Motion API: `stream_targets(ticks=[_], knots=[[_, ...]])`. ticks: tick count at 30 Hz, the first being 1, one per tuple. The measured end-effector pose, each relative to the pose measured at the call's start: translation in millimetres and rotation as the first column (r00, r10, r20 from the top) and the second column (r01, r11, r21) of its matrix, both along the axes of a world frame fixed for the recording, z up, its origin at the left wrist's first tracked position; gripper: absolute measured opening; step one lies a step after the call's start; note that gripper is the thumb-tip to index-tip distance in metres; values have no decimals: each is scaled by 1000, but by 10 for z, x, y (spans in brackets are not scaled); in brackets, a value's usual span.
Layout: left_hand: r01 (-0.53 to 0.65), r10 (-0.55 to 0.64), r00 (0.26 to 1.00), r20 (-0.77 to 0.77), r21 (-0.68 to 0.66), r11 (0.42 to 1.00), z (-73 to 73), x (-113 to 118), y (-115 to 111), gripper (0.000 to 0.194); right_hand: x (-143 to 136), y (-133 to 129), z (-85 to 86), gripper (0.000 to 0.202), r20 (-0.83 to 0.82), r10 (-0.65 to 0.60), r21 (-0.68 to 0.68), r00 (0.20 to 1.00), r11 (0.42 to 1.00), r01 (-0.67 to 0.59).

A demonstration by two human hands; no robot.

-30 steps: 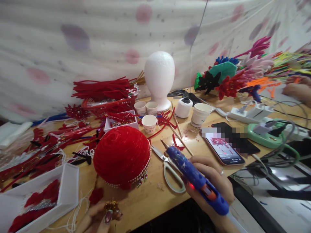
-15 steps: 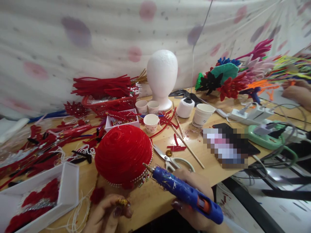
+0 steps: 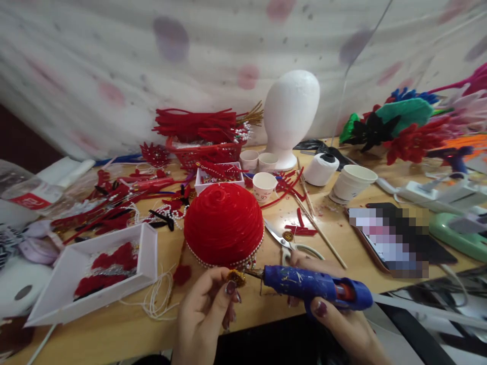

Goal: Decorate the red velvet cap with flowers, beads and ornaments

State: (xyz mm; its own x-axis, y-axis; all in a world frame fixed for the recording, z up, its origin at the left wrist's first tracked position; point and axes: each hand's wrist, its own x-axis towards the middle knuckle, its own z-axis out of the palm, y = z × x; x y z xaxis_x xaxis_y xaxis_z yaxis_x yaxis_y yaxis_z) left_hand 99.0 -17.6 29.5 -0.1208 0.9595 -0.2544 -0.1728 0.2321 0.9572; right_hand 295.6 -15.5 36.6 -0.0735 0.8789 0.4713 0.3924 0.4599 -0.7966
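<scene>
My left hand (image 3: 207, 306) pinches a small gold glittery ornament (image 3: 236, 278) between thumb and fingers. Wrapped round a blue hot glue gun (image 3: 315, 286), my right hand (image 3: 335, 319) points its metal nozzle left, right at the ornament; whether the tip touches it I cannot tell. Just beyond both hands sits a red dome-shaped cap (image 3: 222, 223) with a string of pearl beads along its lower edge. Scissors (image 3: 283, 243) with pale handles lie to the right of the cap, partly behind my right hand. A second gold piece (image 3: 288, 236) rests by the blades.
A white foam head (image 3: 292, 114) stands at the back beside paper cups (image 3: 264, 187) and a thread cone (image 3: 321, 169). On the left is a white box (image 3: 148, 258) of red pieces. A phone (image 3: 380, 243) and power strips (image 3: 422, 192) with cables lie right.
My left hand has risen with the gold ornament, and the glue gun has turned so its nozzle meets the ornament instead of pointing at the cap. The view has swung left.
</scene>
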Motion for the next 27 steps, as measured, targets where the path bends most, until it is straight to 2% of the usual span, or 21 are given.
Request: stream_targets(ticks=[2,4,9,15,22,27], knots=[[20,-20,1000,-9,-6,1000,5,-10,-12,41,-8,-1,-3,54,-42,126,-83,991,988,-130],[23,-23,1000,-10,-14,1000,9,-17,-24,40,-11,-5,-17,53,-56,168,-120,984,977,-174],[-1,2,1000,29,-8,1000,24,-22,-41,40,-10,-20,-32,56,12,70,-51,997,996,-69],[26,-26,999,38,-1,1000,22,-29,-37,38,-33,6,4,54,-54,166,-70,985,983,-169],[30,-30,998,54,-10,999,-9,-42,-27,38,-24,9,-62,53,-45,133,-73,990,988,-136],[35,-34,998,55,-8,999,-39,-63,-20,37,-15,10,-48,54,-22,126,-78,992,989,-127]])
